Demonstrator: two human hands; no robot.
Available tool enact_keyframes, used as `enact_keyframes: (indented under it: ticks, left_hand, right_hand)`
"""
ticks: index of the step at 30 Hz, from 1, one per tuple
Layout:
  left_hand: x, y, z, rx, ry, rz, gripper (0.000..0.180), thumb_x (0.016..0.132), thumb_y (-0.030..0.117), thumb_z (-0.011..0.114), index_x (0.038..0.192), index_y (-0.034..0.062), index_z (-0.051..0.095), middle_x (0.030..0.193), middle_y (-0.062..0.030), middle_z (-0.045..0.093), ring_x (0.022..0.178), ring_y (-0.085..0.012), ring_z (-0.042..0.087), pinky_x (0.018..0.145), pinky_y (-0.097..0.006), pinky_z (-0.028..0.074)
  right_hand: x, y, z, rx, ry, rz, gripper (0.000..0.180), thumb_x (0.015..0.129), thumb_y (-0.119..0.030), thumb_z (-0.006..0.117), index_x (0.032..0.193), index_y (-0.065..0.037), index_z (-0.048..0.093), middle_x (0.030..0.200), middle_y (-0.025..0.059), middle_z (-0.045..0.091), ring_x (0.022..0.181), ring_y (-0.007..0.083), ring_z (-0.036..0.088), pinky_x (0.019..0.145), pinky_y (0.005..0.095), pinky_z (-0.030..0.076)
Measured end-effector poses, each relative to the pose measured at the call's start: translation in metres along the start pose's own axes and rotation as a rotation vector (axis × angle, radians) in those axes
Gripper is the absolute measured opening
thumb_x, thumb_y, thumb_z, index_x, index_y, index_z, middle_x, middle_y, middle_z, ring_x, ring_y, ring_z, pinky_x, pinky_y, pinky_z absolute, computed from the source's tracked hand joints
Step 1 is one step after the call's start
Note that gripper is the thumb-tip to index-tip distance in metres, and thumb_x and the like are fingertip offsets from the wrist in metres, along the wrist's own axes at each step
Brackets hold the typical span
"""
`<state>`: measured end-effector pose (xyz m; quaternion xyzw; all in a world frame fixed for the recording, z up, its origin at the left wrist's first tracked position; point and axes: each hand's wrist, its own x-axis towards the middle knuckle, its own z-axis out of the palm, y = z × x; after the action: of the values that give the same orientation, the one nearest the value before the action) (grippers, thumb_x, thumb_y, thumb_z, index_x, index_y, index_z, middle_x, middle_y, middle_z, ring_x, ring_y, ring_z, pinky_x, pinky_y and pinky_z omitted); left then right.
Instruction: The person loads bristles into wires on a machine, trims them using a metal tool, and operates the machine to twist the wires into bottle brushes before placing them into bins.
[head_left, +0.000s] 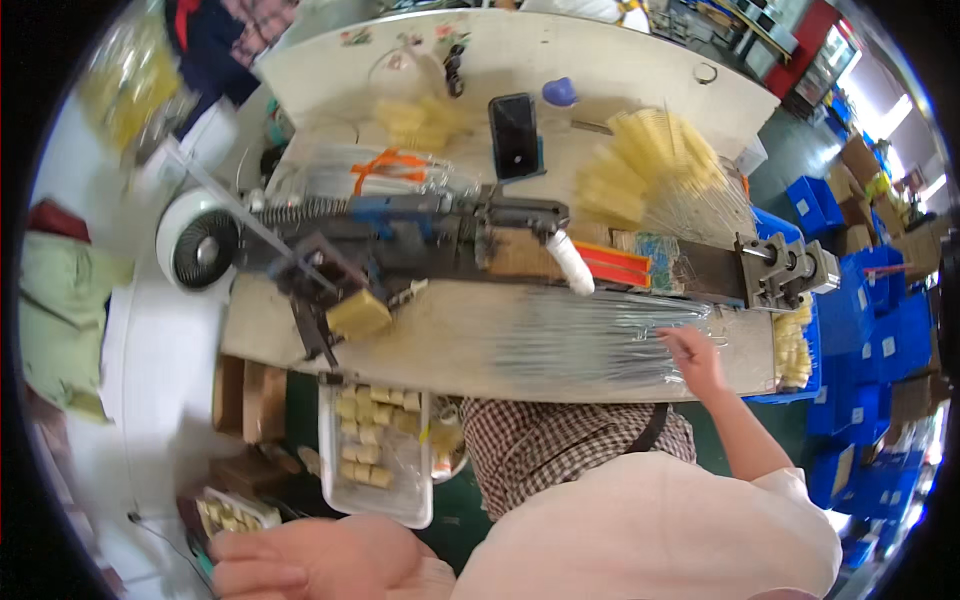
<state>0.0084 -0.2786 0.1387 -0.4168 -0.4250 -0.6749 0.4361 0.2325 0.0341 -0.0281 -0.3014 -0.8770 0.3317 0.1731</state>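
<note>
Many thin metal wires (590, 335) lie side by side along the front of the workbench. My right hand (697, 362) is at their right end, with finger and thumb brought together on a wire. My left hand (320, 560) is low at the left, away from the bench and close to the camera. Its fingers point left, loosely bent, and nothing shows in them. Behind the wires runs a long dark bench machine (420, 235) with a red channel (612, 265) and a white-wrapped handle (570, 262). A yellow sponge-like block (358, 316) sits at the machine's left front.
A fan of yellow-ended wires (650, 165) lies at the back right. A phone (515, 135) stands at the back. Below the bench is a white tray (428, 490) with pale yellow rolls (365, 440). A round fan (200, 240) stands left; blue bins (845, 380) are stacked right.
</note>
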Motion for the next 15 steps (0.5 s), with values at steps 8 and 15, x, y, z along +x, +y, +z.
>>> enact_keyframes:
  ticks: [8,15]
  left_hand:
    - [-0.172,-0.019,0.017,0.47,-1.104,-0.813,0.018,0.08,0.015,0.056,0.094,0.0056,0.062,0.073,-0.0132,0.061,0.066,-0.0285,0.057,0.058,-0.035,0.044]
    - [-0.314,0.032,-0.127,1.192,-0.958,-1.739,0.035,0.089,0.03,0.042,0.091,-0.0012,0.058,0.083,-0.0218,0.059,0.077,-0.0378,0.057,0.069,-0.047,0.044]
  right_hand:
    - [0.1,0.048,-0.03,0.013,0.186,-0.054,0.017,0.078,0.0,0.054,0.094,-0.001,0.06,0.073,0.0117,0.053,0.067,0.0236,0.053,0.061,0.0298,0.042]
    - [0.157,0.087,-0.003,-0.226,0.014,-0.327,0.02,0.075,-0.006,0.056,0.095,-0.007,0.061,0.072,0.0117,0.054,0.068,0.0329,0.051,0.063,0.0415,0.04]
